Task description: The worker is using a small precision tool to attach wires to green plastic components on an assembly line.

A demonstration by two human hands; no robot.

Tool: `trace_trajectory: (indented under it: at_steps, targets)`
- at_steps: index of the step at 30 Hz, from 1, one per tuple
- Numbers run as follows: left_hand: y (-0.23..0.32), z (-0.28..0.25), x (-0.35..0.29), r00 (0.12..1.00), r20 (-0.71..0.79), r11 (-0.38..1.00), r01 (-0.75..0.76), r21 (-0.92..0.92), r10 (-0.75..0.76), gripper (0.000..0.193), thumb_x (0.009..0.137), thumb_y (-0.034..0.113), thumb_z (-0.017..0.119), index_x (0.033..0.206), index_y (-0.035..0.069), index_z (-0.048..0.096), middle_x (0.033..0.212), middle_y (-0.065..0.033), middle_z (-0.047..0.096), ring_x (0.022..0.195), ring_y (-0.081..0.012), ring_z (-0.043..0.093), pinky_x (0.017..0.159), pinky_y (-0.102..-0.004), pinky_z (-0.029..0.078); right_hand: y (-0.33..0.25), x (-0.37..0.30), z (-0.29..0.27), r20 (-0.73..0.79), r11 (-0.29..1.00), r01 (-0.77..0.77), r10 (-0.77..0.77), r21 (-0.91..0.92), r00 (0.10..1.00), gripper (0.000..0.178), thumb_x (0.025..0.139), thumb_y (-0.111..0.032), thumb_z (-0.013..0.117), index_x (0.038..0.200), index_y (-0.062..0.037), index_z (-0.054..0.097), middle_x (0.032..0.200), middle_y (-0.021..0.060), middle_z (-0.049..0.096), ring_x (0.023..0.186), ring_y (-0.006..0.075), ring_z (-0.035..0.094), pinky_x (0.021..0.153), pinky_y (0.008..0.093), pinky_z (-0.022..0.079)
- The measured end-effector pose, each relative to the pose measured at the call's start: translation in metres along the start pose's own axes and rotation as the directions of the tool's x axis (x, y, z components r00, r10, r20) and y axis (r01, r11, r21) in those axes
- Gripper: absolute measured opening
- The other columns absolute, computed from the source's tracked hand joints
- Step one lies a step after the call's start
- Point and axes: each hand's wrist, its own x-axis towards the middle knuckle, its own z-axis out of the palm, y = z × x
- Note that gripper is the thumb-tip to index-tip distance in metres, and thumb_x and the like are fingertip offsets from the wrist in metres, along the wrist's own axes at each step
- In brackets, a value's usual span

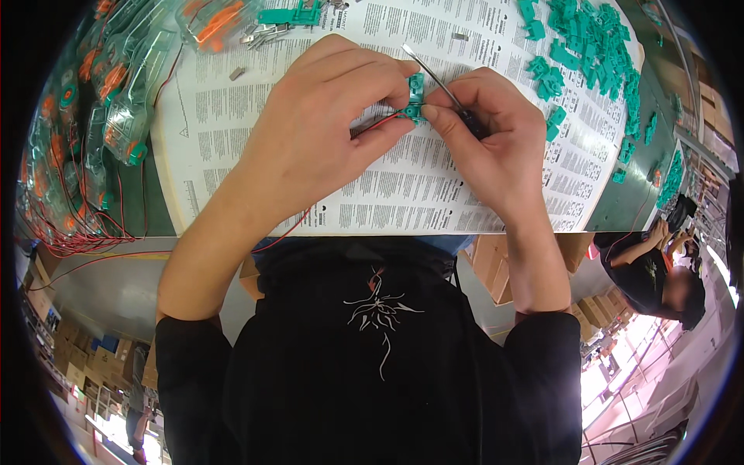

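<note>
My left hand (325, 124) pinches a small green plastic connector (415, 97) over a large printed paper sheet (387, 194). Red and black wires (372, 125) run from the connector under that hand. My right hand (488, 132) grips a thin metal tool (434, 74) with a dark handle, and its thumb presses the connector's right side. The tool's tip points up and left, above the connector.
A heap of green plastic connectors (589, 46) lies at the upper right. Clear bags holding orange and green parts with red wires (101, 116) pile at the left. Small metal clips (263, 32) lie at the top. Another person (659, 271) sits at the right.
</note>
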Motion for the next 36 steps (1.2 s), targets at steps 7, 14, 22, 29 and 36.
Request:
trace_trajectory:
  at_steps: [7, 14, 22, 29, 36]
  targets:
    - [0.0, 0.001, -0.001, 1.0, -0.008, 1.0, 0.003, 0.006, -0.003, 0.027, 0.07, 0.003, 0.086, 0.092, 0.007, 0.069, 0.105, -0.0059, 0.076, 0.094, -0.0257, 0.066, 0.082, -0.0363, 0.053, -0.014, 0.003, -0.007, 0.082, 0.991, -0.121, 0.126, -0.063, 0.989, 0.009, 0.081, -0.002, 0.078, 0.085, 0.0015, 0.071, 0.073, 0.0088, 0.065, 0.061, 0.014, 0.059, 0.057, 0.0281, 0.047]
    - [0.001, -0.002, -0.002, 1.0, 0.024, 1.0, 0.009, 0.002, -0.009, 0.027, 0.071, 0.003, 0.086, 0.092, 0.007, 0.07, 0.098, -0.0054, 0.074, 0.096, -0.0276, 0.065, 0.084, -0.0377, 0.053, -0.024, 0.024, -0.016, 0.237, 0.955, -0.279, 0.296, -0.104, 0.925, 0.01, 0.084, -0.006, 0.077, 0.085, 0.002, 0.07, 0.071, -0.001, 0.064, 0.066, 0.0031, 0.052, 0.058, 0.022, 0.042]
    - [0.039, 0.023, -0.015, 0.914, -0.325, 0.902, 0.335, 0.273, -0.241, 0.019, 0.072, 0.011, 0.085, 0.084, 0.011, 0.071, 0.104, -0.0021, 0.072, 0.11, -0.026, 0.054, 0.096, -0.041, 0.041, -0.022, 0.029, -0.018, 0.306, 0.948, -0.292, 0.317, -0.126, 0.898, 0.016, 0.081, -0.01, 0.075, 0.086, 0.0047, 0.072, 0.069, 0.0044, 0.066, 0.063, 0.0071, 0.056, 0.058, 0.0268, 0.048]
    - [0.029, 0.032, -0.019, 0.907, -0.307, 0.902, 0.365, 0.231, -0.288, 0.014, 0.073, 0.014, 0.081, 0.076, 0.015, 0.067, 0.109, 0.0073, 0.072, 0.109, -0.0218, 0.052, 0.098, -0.0418, 0.033, -0.019, 0.001, -0.013, 0.073, 0.989, -0.144, 0.141, 0.04, 0.987, 0.016, 0.084, -0.009, 0.079, 0.096, 0.0008, 0.077, 0.076, 0.0051, 0.066, 0.065, 0.0092, 0.057, 0.058, 0.0267, 0.047]
    - [0.027, 0.033, -0.018, 0.917, -0.27, 0.908, 0.356, 0.219, -0.295, 0.015, 0.074, 0.015, 0.078, 0.074, 0.016, 0.064, 0.109, 0.0136, 0.072, 0.109, -0.0199, 0.052, 0.098, -0.0422, 0.03, -0.017, -0.014, -0.039, 0.135, 0.919, 0.204, -0.167, -0.338, 0.977, 0.021, 0.085, -0.001, 0.077, 0.104, -0.0088, 0.081, 0.076, 0.0046, 0.063, 0.06, 0.015, 0.058, 0.053, 0.0285, 0.045]
